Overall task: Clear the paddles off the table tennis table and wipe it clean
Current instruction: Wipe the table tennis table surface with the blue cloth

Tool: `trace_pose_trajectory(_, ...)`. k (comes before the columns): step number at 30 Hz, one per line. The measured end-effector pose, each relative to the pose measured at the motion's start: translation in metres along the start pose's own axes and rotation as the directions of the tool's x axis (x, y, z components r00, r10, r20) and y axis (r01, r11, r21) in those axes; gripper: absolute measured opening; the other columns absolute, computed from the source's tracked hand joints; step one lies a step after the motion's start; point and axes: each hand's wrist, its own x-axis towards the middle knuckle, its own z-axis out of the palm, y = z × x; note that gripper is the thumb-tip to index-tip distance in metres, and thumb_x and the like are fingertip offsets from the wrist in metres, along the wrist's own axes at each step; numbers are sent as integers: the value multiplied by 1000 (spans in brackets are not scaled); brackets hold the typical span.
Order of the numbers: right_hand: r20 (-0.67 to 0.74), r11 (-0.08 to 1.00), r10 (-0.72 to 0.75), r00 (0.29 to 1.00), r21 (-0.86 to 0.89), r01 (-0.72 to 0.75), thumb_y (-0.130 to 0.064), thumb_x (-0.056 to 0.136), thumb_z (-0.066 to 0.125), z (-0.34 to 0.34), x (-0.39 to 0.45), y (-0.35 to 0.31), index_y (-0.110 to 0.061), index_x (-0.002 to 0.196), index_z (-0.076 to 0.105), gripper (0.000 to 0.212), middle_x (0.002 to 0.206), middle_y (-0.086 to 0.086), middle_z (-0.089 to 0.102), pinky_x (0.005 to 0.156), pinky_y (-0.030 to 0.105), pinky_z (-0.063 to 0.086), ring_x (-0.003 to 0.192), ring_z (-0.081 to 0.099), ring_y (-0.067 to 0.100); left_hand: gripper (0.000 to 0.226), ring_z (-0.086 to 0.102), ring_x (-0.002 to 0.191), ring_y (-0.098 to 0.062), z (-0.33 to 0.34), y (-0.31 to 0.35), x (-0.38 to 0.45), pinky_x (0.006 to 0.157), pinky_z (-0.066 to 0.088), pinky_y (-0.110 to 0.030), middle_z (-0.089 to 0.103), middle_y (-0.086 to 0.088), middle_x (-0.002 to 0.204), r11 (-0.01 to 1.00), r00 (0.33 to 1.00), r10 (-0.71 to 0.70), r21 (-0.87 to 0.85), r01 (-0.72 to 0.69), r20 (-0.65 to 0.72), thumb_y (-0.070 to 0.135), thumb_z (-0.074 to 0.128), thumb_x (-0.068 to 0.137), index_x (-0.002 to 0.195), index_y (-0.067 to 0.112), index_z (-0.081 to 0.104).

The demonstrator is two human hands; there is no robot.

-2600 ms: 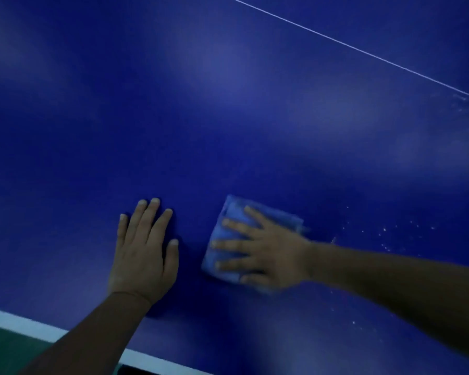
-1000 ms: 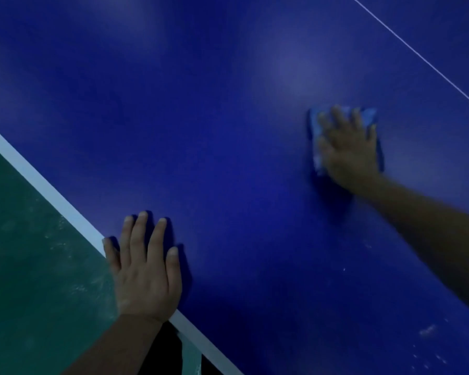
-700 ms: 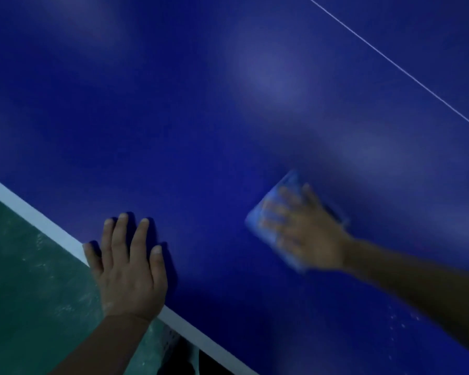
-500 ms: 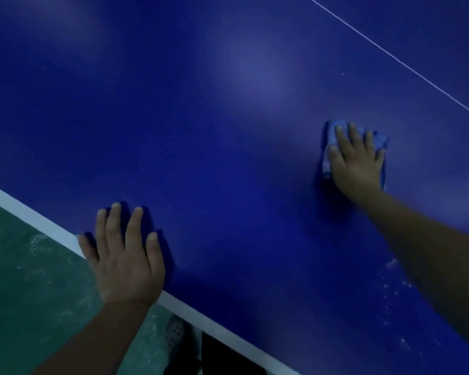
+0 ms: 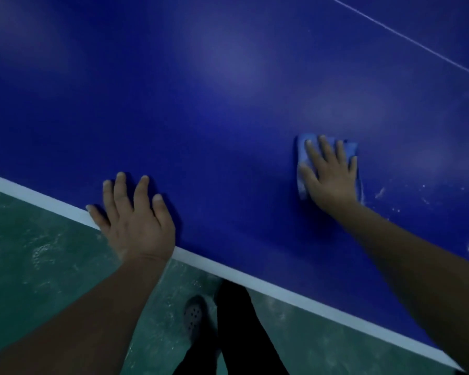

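Blue cloth (image 5: 303,151) lies under the flat right hand (image 5: 332,177); left hand (image 5: 136,220) rests flat on the table (image 5: 214,104).

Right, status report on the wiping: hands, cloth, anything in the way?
Left hand flat on table edge. Right hand pressing cloth flat. No paddles in view. White specks right of cloth.

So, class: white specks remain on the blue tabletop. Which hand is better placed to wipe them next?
Right hand: it presses the blue cloth flat beside the white specks. Left hand rests at the white edge, clothless.
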Motion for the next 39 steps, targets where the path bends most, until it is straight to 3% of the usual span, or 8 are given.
trace_pose_trajectory(3,-59,990,138,989,44,-136,-68,95,20,15,-6,-47,-39,158,19,70,169,-7,8,119,65,-1,155,-1,28,50,7,154,-24,2,-1,0,122,-5,-56,22,-6,164,1000,1000,2,-16,-2,-16,43,28,104,147,23,43)
trace_pose_trajectory(10,76,857,-488,870,231,461,-32,101,46,42,-170,-126,-24,139,59,41,155,-6,45,122,58,9,151,25,24,49,11,153,-26,7,-5,2,122,-3,-58,26,-7,163,999,999,3,-43,-4,-43,43,30,103,145,22,44)
trace_pose_trajectory(17,523,511,-182,833,774,-374,-34,97,61,-53,-144,-73,-36,109,72,16,99,-12,76,73,19,56,88,69,2,48,13,152,-27,7,-3,1,121,-3,-57,30,-9,161,998,998,20,-63,-24,-62,41,30,103,144,20,45)
trace_pose_trajectory(23,58,810,182,982,558,-183,-36,105,51,-70,-44,8,-25,143,53,40,150,-4,50,111,29,34,135,47,13,48,14,152,-27,7,-5,1,122,-2,-57,29,-9,161,998,997,27,-55,-31,-71,40,29,104,145,19,43)
trace_pose_trajectory(29,204,926,-321,925,-137,351,-56,101,13,13,-84,-5,-26,160,21,66,169,0,0,122,56,0,155,-6,29,47,14,152,-27,7,-5,1,122,-2,-58,29,-9,161,998,996,25,-50,-29,-81,39,31,104,145,19,44)
trace_pose_trajectory(34,-63,982,177,982,-57,-181,-48,104,14,5,-17,1,-27,160,15,60,169,1,3,119,64,6,154,2,35,47,14,153,-26,6,-4,0,122,-3,-56,29,-8,162,998,996,28,-45,-32,-81,38,32,104,145,19,45)
trace_pose_trajectory(37,-51,958,-229,972,-191,215,-44,105,22,37,-71,-53,-22,157,29,57,167,10,18,115,68,17,151,17,44,47,13,153,-26,5,-3,0,122,-3,-56,28,-8,162,999,997,27,-42,-30,-68,38,32,104,145,19,45)
trace_pose_trajectory(39,84,763,-609,789,-211,611,-47,105,24,49,-121,-57,-27,157,29,56,166,7,21,117,67,13,152,16,42,47,12,153,-26,5,-3,0,122,-3,-57,28,-8,162,999,998,22,-38,-24,-66,39,31,104,145,20,45)
